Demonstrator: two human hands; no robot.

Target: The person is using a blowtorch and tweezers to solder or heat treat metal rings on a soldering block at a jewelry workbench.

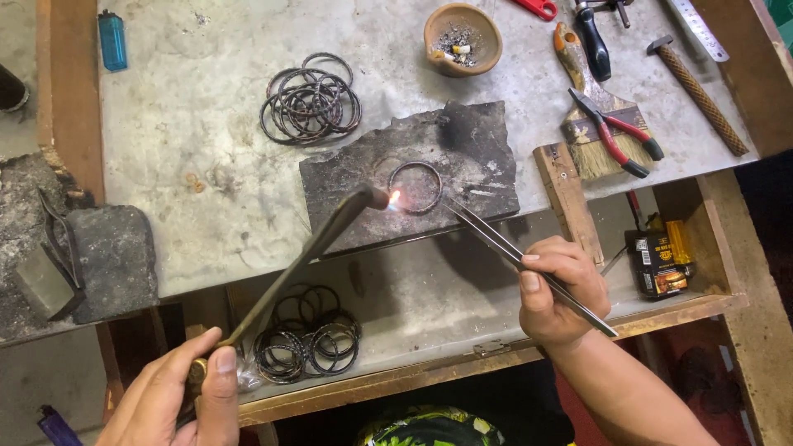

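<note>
My left hand point(178, 392) grips the torch point(297, 264), my right hand point(557, 289) pinches tweezers point(516, 252) at the thin, stiff, hot-looking ring point(415, 187) on the charred slab point(462, 149) near the desk's point(206, 124) front edge.

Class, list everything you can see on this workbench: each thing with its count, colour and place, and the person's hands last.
torch: one, dark metal, small flame at its tip, by the ring
ring: one, dark, on the slab
slab: one, charred grey, bench centre
tweezers: one, steel, tips by the ring
loose bangles: a pile, dark, above the slab
drawer bangles: a pile, black, open drawer
clay bowl: one, brown, holding ash
lighter: one, blue, top left
brush: one, straw bristles, right
pliers: one, red-handled, on the brush
hammer: one, right edge
left hand: holds the torch
right hand: holds the tweezers
</note>
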